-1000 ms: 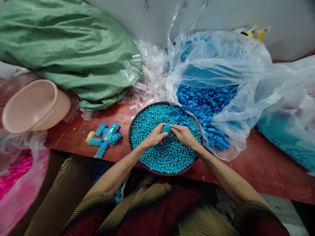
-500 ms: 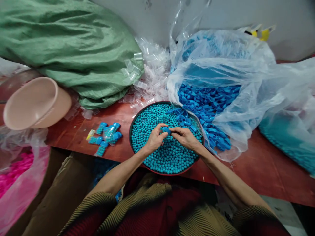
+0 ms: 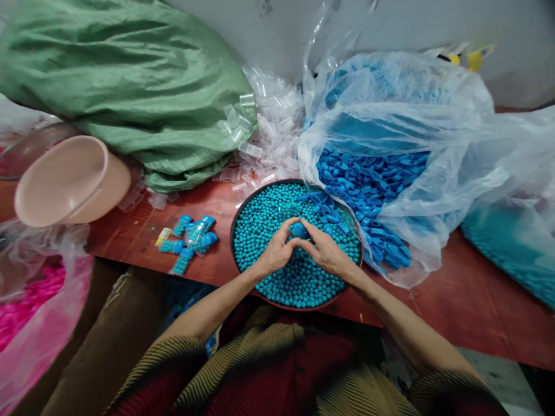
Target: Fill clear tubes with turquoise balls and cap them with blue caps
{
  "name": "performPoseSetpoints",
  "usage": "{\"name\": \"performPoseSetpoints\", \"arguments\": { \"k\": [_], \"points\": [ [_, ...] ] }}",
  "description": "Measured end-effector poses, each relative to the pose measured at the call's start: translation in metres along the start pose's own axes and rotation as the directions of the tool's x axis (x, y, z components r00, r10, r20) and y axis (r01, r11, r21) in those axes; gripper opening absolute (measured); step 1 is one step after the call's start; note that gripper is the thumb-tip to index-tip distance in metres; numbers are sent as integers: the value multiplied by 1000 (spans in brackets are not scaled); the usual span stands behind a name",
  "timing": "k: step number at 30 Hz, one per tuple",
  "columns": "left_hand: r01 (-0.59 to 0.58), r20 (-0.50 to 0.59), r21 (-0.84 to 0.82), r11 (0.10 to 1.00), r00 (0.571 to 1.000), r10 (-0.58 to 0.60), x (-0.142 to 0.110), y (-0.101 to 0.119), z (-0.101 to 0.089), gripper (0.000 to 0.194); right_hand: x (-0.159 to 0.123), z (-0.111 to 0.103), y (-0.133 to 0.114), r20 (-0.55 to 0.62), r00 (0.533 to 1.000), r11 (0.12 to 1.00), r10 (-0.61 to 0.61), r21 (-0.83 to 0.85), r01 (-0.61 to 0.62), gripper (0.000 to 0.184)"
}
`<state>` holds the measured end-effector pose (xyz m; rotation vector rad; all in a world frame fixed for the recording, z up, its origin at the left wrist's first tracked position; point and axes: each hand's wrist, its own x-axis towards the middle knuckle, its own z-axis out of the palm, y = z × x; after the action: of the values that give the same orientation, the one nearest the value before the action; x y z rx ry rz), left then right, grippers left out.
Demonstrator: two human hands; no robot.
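Over a round tray (image 3: 234,245) of turquoise beads (image 3: 299,289), my left hand (image 3: 277,253) and my right hand (image 3: 326,249) meet at the fingertips and thumbs. Between them they grip a small blue plastic cap (image 3: 298,230), partly covered by the fingers. Just beyond the fingertips, a clear plastic tube (image 3: 288,211) appears to lie on the beads. Loose blue caps (image 3: 327,212) rest on the far right part of the beads, close to my right hand.
Bead-filled tubes with blue caps (image 3: 182,261) lie left of the tray. A pink basin (image 3: 108,185), a green sack (image 3: 182,104) and clear empty tubes (image 3: 277,124) stand behind. On the right are a bag of blue caps (image 3: 377,179) and a bag of beads (image 3: 498,242).
My right hand has closed in toward the left, and its fingertips and thumb now meet the left ones around the cap. The whole view has shifted slightly.
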<state>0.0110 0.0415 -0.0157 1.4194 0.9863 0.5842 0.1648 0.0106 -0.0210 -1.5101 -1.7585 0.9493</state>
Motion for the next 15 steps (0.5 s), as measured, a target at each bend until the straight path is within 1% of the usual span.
{"name": "performPoseSetpoints", "arguments": {
  "k": [2,3,4,7,10,12,14,15],
  "points": [
    [-40,-39,-9,999,998,40,-1,2,2,49,-5,7,-4,16,999,987,-43,-155,45,84],
    [-51,-48,-28,998,998,50,-2,4,3,48,-7,11,-4,12,998,974,-54,-219,55,92],
    [-58,-55,-57,997,997,55,-3,5,4,45,-8,15,-4,0,998,960,-65,-273,63,96],
    [-47,-55,-176,983,998,38,-4,7,6,35,-9,22,0,-75,989,919,-125,-384,87,85],
    [19,-74,-250,968,996,-39,-4,7,9,30,-7,27,0,-107,981,894,-162,-436,100,77],
    [49,-120,-234,971,990,-79,-3,6,11,27,-6,30,-4,-104,986,890,-133,-450,73,73],
    [51,-152,-171,984,985,-77,-3,5,11,24,-7,34,-10,-87,993,888,-77,-458,29,72],
    [45,-151,-124,991,986,-64,-3,5,9,23,-7,36,-14,-66,997,886,-51,-464,14,72]
  ]
}}
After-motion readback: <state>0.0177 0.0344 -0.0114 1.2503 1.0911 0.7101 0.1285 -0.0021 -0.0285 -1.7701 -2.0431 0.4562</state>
